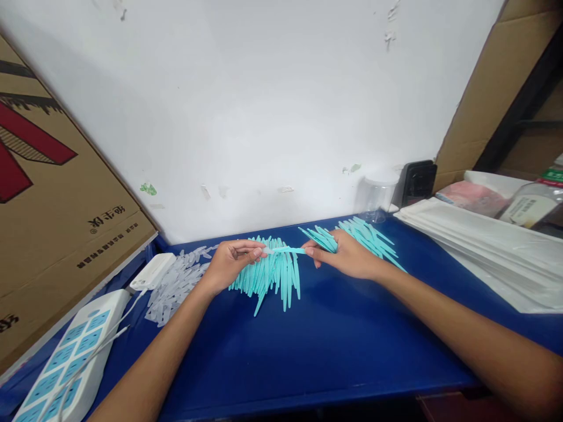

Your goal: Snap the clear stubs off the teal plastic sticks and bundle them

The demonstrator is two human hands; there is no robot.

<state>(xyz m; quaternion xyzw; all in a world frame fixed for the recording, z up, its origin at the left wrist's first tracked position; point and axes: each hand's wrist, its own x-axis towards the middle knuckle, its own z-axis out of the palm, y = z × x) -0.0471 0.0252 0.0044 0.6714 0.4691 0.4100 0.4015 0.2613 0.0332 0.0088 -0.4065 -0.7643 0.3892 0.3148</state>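
Note:
Between my hands stretches a slim turquoise plastic stick (288, 250), held level. My left hand (233, 261) pinches a small translucent cap (267, 250) at the stick's left end; I cannot tell how far it covers the tip. The fingertips of my right hand (347, 255) grip the stick's right end, and a bundle of similar turquoise sticks (320, 237) is tucked in the same hand. Below and behind the held stick lies a heap of turquoise sticks (268, 272). Beyond my right hand is another pile of turquoise sticks (367, 237). Left of my left hand, translucent caps (176, 284) lie loosely heaped.
A power strip (73, 357) and a white box-shaped device (153, 271) with a cable sit on the blue tabletop (308, 351) at left. A clear plastic cup (378, 196) stands by the wall. White plastic bags (484, 252) lie at right; a large carton (65, 223) flanks the left.

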